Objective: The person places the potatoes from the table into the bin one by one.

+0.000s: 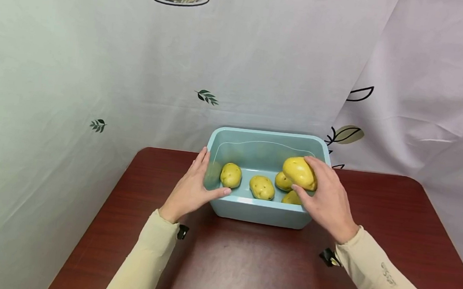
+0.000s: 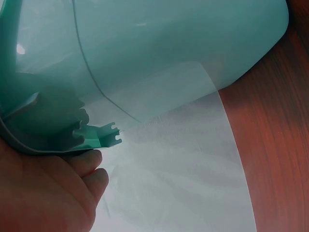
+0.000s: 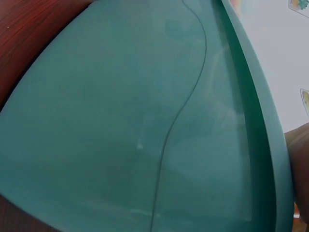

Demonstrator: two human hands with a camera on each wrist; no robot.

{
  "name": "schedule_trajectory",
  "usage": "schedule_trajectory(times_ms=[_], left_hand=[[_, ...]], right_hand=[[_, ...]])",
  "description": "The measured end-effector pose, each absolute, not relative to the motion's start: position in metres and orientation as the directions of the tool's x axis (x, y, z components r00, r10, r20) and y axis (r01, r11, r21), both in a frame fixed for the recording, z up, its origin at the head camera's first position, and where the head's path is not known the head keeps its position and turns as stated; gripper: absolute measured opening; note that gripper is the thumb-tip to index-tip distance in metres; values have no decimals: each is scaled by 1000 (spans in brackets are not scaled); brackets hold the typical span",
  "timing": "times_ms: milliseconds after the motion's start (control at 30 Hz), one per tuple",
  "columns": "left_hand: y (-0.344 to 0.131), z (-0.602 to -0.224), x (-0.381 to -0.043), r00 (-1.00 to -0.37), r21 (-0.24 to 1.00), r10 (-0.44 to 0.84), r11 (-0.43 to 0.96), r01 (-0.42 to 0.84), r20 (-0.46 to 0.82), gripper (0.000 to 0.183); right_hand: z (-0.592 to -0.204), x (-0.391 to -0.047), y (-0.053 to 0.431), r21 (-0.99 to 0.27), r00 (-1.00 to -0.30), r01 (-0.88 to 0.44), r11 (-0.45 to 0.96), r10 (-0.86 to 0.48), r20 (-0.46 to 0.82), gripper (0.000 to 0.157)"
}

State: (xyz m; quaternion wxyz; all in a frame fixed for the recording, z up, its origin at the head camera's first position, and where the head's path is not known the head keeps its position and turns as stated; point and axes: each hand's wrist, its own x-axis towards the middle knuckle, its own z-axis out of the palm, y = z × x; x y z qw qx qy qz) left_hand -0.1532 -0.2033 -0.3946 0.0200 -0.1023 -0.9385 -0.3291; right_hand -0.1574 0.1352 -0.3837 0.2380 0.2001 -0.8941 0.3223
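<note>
A pale blue-green plastic bin [image 1: 262, 212] stands on the table with several yellow potatoes inside. One potato [image 1: 231, 175] lies at the left end and another [image 1: 262, 187] near the middle. Two more, partly hidden, sit at the right below my right hand. My left hand [image 1: 193, 187] holds the bin's front left corner, thumb over the front rim and fingers along the left side. Over the bin's right part, my right hand [image 1: 329, 197] grips a large potato [image 1: 298, 171] between thumb and fingers. The right wrist view shows mostly the bin's outer wall [image 3: 111, 121].
The dark red-brown table [image 1: 244, 263] runs out to both sides and in front of the bin. Right behind the bin hangs a pale cloth [image 1: 265, 63] with printed plants and leaves. Small black devices sit at both wrists.
</note>
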Motion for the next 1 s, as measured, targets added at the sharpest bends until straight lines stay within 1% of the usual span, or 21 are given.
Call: schedule_trajectory(times_ms=[200, 400, 633, 1000], left_hand=[[-203, -394, -153, -978, 612, 181, 763, 207, 105, 122], [-203, -393, -152, -978, 612, 179, 764, 205, 105, 120], [-202, -393, -152, -979, 611, 181, 766, 201, 95, 121], [-203, -393, -153, -977, 608, 184, 766, 211, 108, 121]], right_hand=[[-382, -160, 130, -483, -833, -487, 727, -221, 507, 68], [-379, -163, 127, -485, -843, -480, 731, -232, 485, 66], [-379, -164, 121, -499, -867, -460, 734, -249, 433, 67], [-381, -165, 120, -510, -879, -441, 739, -241, 411, 66]])
